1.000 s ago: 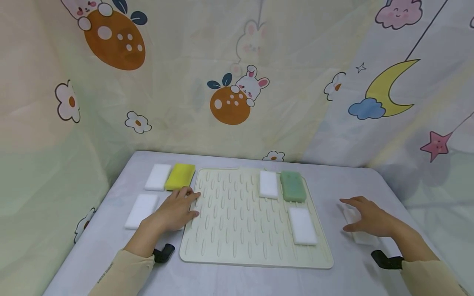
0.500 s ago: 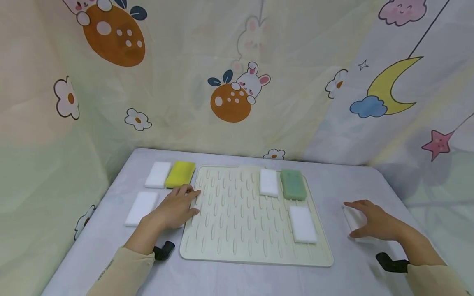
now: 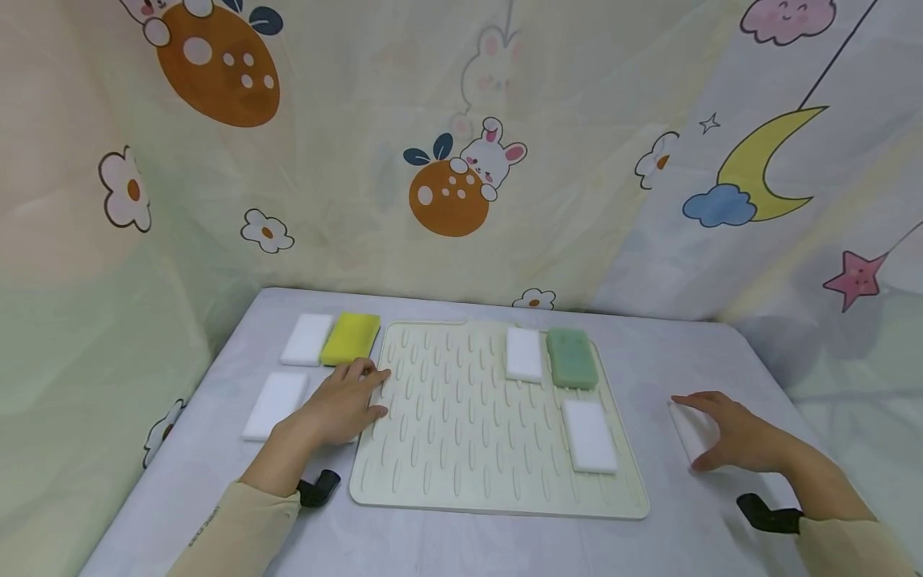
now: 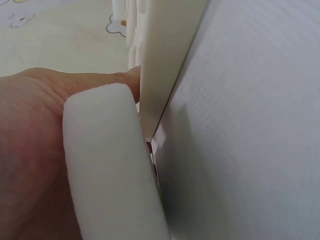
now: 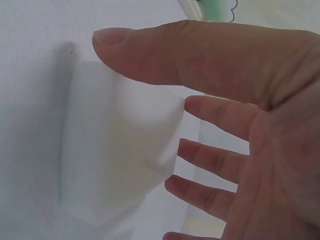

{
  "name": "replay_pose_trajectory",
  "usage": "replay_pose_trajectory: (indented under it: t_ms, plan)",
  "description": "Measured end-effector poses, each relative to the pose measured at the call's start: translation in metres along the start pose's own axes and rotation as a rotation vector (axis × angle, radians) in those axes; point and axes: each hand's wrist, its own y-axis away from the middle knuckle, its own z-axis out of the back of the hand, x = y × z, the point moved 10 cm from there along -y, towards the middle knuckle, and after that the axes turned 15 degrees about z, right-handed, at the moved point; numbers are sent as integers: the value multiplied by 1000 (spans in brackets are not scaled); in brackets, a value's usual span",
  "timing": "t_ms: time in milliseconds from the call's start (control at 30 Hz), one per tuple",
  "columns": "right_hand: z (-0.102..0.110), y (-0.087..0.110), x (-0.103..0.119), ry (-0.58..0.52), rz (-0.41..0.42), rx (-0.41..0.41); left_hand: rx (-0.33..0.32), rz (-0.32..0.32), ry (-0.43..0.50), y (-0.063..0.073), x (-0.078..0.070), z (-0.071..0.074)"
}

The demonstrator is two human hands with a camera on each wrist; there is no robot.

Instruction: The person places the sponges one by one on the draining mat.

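My left hand rests at the left edge of a cream mat with raised oval ridges, fingertips touching its rim. A white sponge lies beneath that palm, mostly hidden from the head view. Right of the mat, my right hand is spread over another white sponge on the table. Its thumb and index finger span the sponge's two left corners; in the right wrist view the other fingertips are right at its side. On the mat's right part lie a green sponge and two white sponges.
Left of the mat lie a yellow sponge and two white sponges on the white-covered table. A patterned cloth wall rises behind and along the sides of the table.
My right hand has shifted slightly right and lower, its thumb and index finger spreading wider along the white sponge. The left hand stays at the mat's edge.
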Motion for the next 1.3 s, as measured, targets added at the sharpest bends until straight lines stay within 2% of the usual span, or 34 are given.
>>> replay_pose_trajectory:
  t_ms: [233,533,1000,1300]
  plan:
    - [1,2,4,-1,41,-20,-9,0,9,1,1,1]
    - [-2,2,3,-39,16,1,-5,3,12,3,-1,4]
    - [-6,-1,-2,-17,-18,5,-14,-4,-1,1,0,2]
    - [-7,-3,-2,-8,-11,-11,-11,4,2,-2,2,-1]
